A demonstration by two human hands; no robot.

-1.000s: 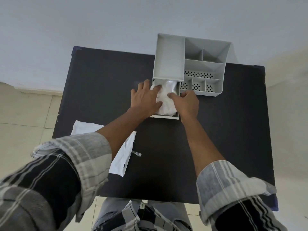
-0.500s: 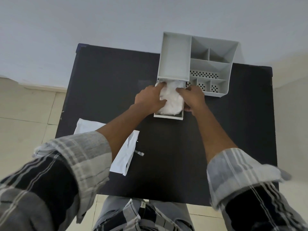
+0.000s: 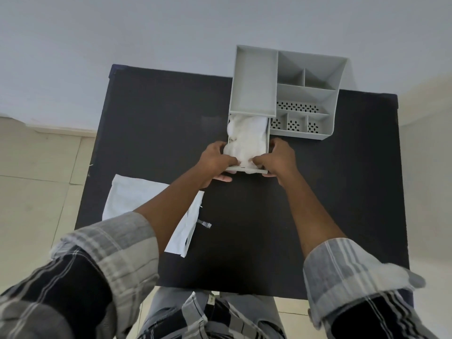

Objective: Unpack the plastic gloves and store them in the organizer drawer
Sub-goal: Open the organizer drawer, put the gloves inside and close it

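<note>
Two hands are set at the front panel of the pulled-out grey plastic drawer [image 3: 247,170] of the grey plastic desk organizer [image 3: 305,99]. The left hand [image 3: 215,162] is curled around the panel's left end, thumb beneath, fingers over the rim; the right hand [image 3: 278,160] is curled likewise at the right end. The crumpled clear plastic gloves [image 3: 245,138] lie heaped inside the drawer, standing slightly above its walls. The closing step appears to be in hand. An even push from both ends is advised, so the drawer is kept straight. The heap is best pressed flat first, lest film be caught under the upper tray. The emptied white plastic packet [image 3: 137,194] lies on the black table [image 3: 318,192].
</note>
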